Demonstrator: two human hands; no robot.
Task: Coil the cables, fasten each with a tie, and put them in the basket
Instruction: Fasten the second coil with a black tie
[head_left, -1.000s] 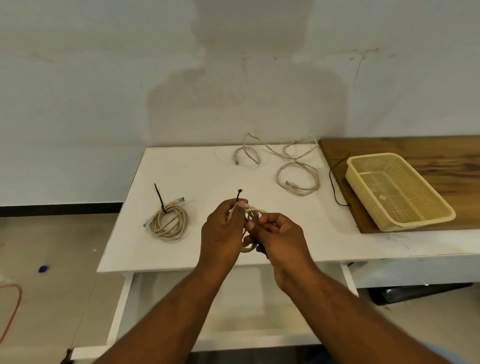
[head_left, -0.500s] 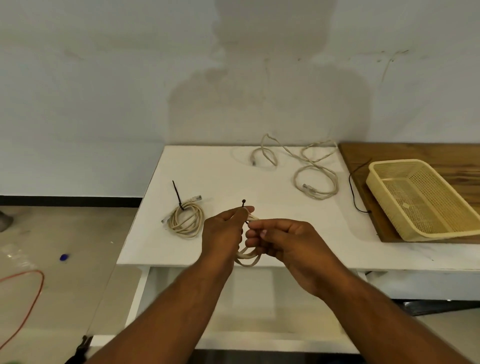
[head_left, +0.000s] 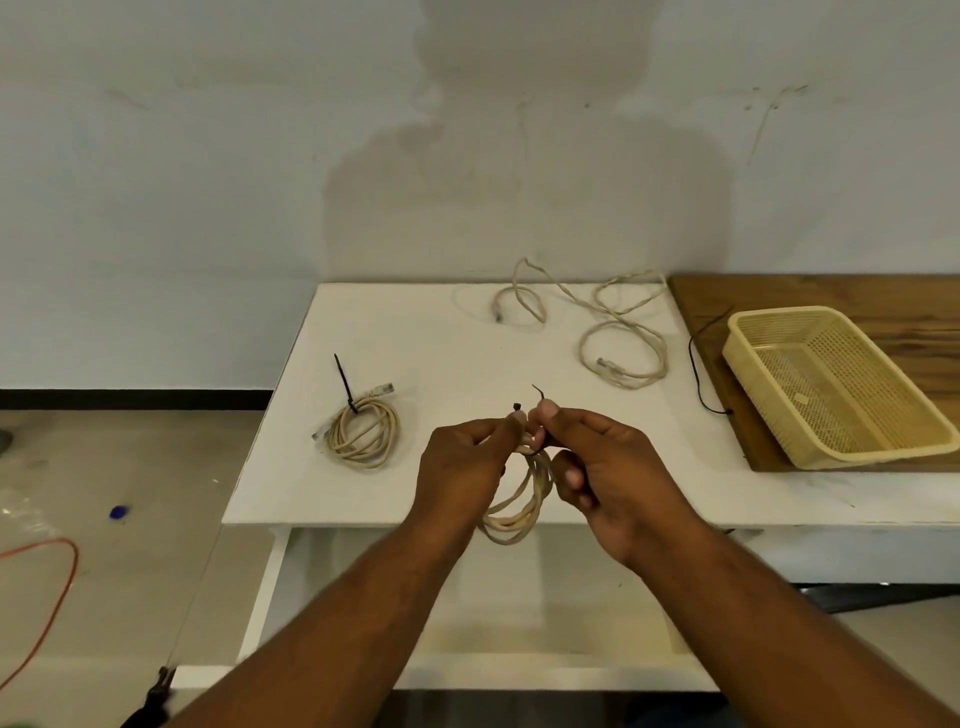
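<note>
The beige coil (head_left: 519, 499), in smooth round loops, hangs over the table's (head_left: 441, 338) front edge. The left hand (head_left: 462, 467) pinches its top; the right hand (head_left: 608, 467) pinches its thin black tie (head_left: 517, 406). Three cables: this one, one tied coil (head_left: 363, 431) and one loose cable (head_left: 618, 332). One yellow mesh basket (head_left: 831, 384) sits to the right.

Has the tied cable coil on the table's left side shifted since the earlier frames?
No. The tied coil lies at the same spot beside the white table's left edge.

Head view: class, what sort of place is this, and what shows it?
Probably a plain indoor workroom: white table against a bare stained wall, wooden benchtop beside it, orange cable on the floor.
</note>
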